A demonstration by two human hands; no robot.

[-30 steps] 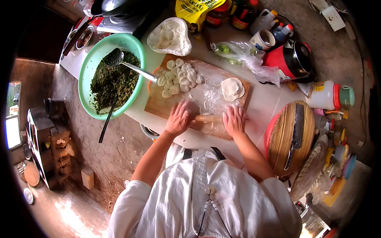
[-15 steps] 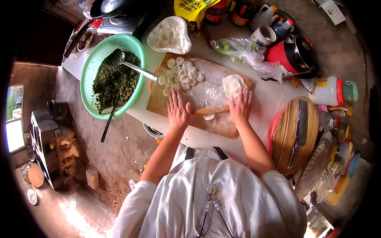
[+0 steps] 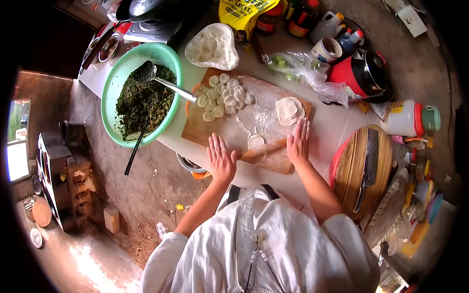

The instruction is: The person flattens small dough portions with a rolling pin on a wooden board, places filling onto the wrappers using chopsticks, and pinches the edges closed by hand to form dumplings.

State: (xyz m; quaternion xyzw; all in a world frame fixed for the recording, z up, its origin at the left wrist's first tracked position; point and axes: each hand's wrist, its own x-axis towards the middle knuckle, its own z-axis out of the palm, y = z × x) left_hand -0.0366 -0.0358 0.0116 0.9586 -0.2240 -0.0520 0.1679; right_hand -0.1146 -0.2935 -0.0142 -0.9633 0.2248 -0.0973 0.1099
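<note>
A wooden rolling pin (image 3: 264,148) lies slantwise over the floured wooden board (image 3: 198,128). My left hand (image 3: 221,158) rests flat at the pin's left end, fingers stretched out. At the other end is my right hand (image 3: 298,142), its palm down and fingers extended. Just beyond the pin lies a small flattened dough round (image 3: 255,141), its near edge close to the pin. Several rolled dough wrappers (image 3: 289,110) are stacked beyond my right hand. Small flattened dough pieces (image 3: 228,93) crowd the board's far left part.
A green basin (image 3: 108,88) of chopped green filling, with a metal ladle (image 3: 171,88), stands left. Behind the board are a flour bowl (image 3: 215,46), a plastic bag (image 3: 312,75) and a red kettle (image 3: 349,73). A cleaver (image 3: 370,161) lies on a round woven lid (image 3: 354,168) at right.
Both hands and the rolling pin have come nearer my body. The dough round, on the near side of the pin before, now shows on its far side.
</note>
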